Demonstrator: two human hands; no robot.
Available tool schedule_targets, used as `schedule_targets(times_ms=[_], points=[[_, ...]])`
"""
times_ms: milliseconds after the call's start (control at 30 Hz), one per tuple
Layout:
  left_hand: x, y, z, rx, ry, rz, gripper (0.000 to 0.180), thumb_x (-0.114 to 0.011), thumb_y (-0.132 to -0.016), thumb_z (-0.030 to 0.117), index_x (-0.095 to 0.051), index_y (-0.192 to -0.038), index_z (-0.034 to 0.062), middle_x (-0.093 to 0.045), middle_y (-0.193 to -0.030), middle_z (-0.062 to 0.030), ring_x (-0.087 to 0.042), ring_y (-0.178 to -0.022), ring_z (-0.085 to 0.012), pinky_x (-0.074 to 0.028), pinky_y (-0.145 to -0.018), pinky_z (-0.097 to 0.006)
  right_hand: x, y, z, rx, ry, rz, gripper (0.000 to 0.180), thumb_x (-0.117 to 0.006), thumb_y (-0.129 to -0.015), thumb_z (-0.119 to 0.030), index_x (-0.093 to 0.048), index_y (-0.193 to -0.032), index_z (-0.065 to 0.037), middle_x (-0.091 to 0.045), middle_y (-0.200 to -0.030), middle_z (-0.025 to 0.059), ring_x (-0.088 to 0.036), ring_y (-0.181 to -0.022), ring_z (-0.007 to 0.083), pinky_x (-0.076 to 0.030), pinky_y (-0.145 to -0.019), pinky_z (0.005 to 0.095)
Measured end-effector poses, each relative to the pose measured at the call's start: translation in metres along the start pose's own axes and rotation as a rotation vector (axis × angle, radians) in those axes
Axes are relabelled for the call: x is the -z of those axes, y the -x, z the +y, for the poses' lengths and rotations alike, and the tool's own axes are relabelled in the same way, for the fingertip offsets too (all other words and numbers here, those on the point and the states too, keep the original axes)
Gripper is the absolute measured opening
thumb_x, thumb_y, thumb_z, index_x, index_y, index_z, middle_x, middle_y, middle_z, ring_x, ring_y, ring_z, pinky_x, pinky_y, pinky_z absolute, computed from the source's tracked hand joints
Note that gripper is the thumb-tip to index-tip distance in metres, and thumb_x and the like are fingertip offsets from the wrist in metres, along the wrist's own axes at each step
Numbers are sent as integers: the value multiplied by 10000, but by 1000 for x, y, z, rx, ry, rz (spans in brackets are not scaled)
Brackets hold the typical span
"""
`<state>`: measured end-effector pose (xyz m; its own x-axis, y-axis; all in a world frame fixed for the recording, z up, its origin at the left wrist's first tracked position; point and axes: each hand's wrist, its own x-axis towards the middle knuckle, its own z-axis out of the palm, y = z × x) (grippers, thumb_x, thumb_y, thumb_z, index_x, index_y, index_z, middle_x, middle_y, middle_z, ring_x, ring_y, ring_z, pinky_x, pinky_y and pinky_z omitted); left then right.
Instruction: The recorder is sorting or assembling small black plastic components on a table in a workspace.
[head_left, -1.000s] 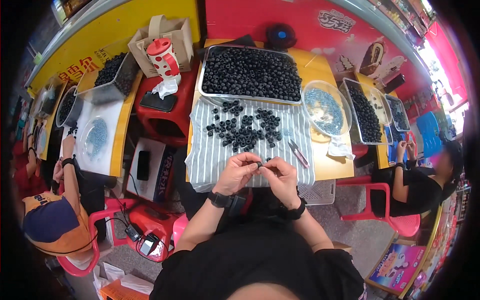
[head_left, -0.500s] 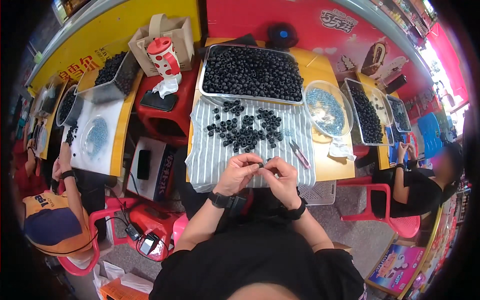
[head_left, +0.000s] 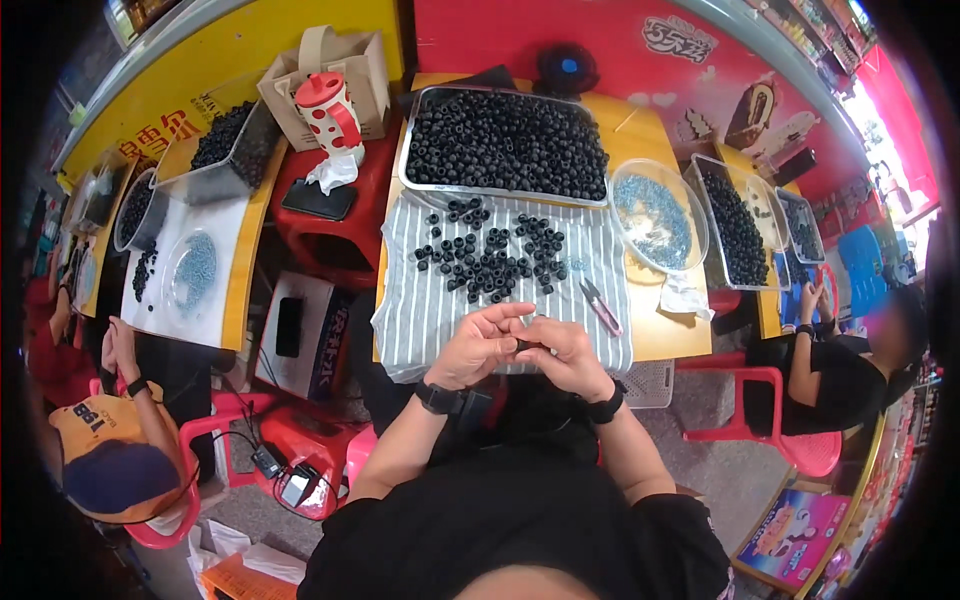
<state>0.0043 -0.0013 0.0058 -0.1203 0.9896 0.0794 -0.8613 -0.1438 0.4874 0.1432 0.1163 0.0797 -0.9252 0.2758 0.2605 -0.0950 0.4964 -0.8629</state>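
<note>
Two paper-bag packages: tan [head_left: 345, 75], white boxy [head_left: 300, 335].

Striped cloth [head_left: 440, 300] (soft, matt) under a shiny metal tray [head_left: 405, 150].

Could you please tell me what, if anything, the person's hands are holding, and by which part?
A small black ring-shaped piece, pinched between the fingertips of the left hand and right hand; which part the grip takes cannot be told.

A spotted red-lidded jug [head_left: 328, 110] stands by a black phone [head_left: 318, 199]; red chair [head_left: 765, 415] nearby.
</note>
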Motion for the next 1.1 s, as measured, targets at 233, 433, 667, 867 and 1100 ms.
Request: schedule_targets(times_ms=[233,433,667,867,1100], points=[[-3,2,6,44,-78,113,497,-644,-865,-7,-462,-1326,-49,-635,-1132,-141,-648,-989,-200,-552,-807,-286,-11,-1,7,137,53,122,205,-667,-791,-24,-645,-993,2,-650,-843,138,-645,-764,326,-507,-664,374],[-11,-9,4,16,-76,54,430,-569,-913,23,-480,-1330,-34,-621,-1130,-180,-655,-936,-241,-527,-813,-311,52,28,17,-182,141,319,163,-673,-808,-23,-650,-967,2,-644,-805,107,-637,-734,217,-486,-648,314],[-7,-5,1,-5,-47,35,403,-576,-916,30,-504,-1307,-33,-618,-1151,-188,-657,-951,-245,-519,-828,-312,237,58,46,-290,750,1014,231,-693,-796,-39,-640,-1014,16,-629,-856,92,-595,-695,164,-483,-645,275],[-4,-2,3,3,-59,67,357,-569,-923,34,-525,-1266,-56,-634,-1098,-166,-659,-927,-228,-520,-801,-303,177,43,68,-246,546,627,185,-668,-791,-2,-657,-976,-4,-632,-832,85,-611,-732,168,-491,-654,293],[-5,-4,6,11,-55,61,341,-593,-917,56,-546,-1240,-47,-641,-1085,-158,-663,-913,-228,-523,-790,-300,51,-21,49,-122,720,213,157,-655,-760,-80,-652,-910,-32,-586,-806,143,-597,-749,370,-479,-649,452]])
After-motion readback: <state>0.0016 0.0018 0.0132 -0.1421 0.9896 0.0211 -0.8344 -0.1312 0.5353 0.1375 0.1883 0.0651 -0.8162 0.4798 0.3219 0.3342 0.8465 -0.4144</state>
